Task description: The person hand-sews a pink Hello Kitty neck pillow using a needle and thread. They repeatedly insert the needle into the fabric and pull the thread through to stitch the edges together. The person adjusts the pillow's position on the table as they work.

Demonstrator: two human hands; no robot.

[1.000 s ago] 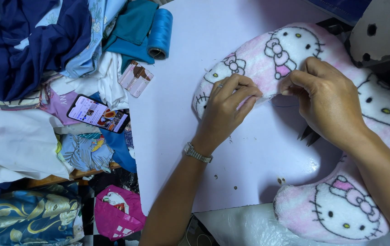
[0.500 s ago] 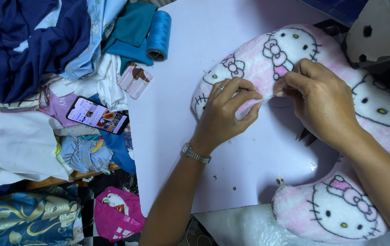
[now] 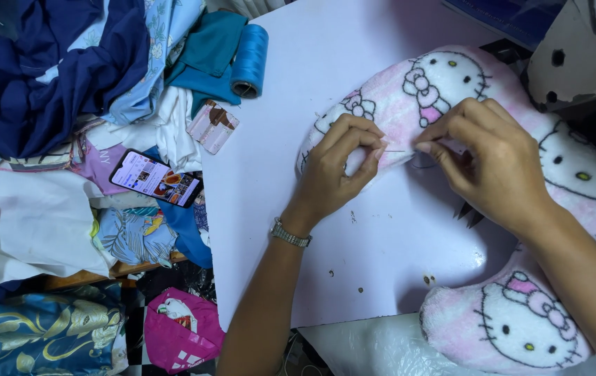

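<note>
White tabletop [image 3: 298, 230] carries a pink cartoon-cat neck pillow [image 3: 451, 90]; the left hand [image 3: 336, 167] pinches its seam, the right hand [image 3: 482, 160] grips a needle [image 3: 396, 151] there.

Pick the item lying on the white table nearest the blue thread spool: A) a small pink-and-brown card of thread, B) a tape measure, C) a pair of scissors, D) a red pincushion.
A: a small pink-and-brown card lies on the white table just below the blue thread spool; none of the other three shows there.
</note>
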